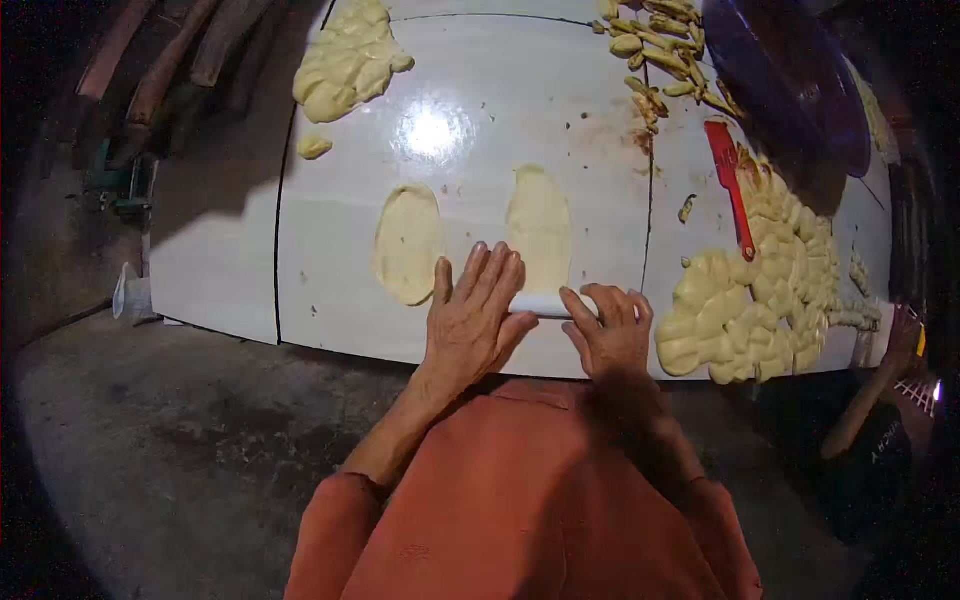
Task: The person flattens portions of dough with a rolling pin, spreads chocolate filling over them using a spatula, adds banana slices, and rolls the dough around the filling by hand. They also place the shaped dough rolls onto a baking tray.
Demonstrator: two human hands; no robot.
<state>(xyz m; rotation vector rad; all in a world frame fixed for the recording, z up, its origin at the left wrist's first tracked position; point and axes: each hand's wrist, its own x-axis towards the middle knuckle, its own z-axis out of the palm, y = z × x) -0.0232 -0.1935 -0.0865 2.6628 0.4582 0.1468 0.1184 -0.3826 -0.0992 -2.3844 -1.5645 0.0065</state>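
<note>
Two flattened oval sheets of pale dough lie on the white tabletop: a left dough sheet (408, 245) and a right dough sheet (540, 230). A smooth white rolling pin (545, 304) lies across the near end of the right sheet. My left hand (468, 320) is stretched flat over the pin's left end, fingers pointing away and slightly apart, its fingertips between the two sheets. At the other end, my right hand (612, 330) has bent fingers and thumb on the pin. Both pin ends are hidden under my hands.
Many dough pieces (710, 320) crowd the right side, a red knife (735, 190) among them. Behind stand a dark purple basin (800, 80) and peeled banana-like pieces (670, 50). More dough (350, 60) lies far left, with a small lump nearby. Another person's arm (870, 390) shows at right.
</note>
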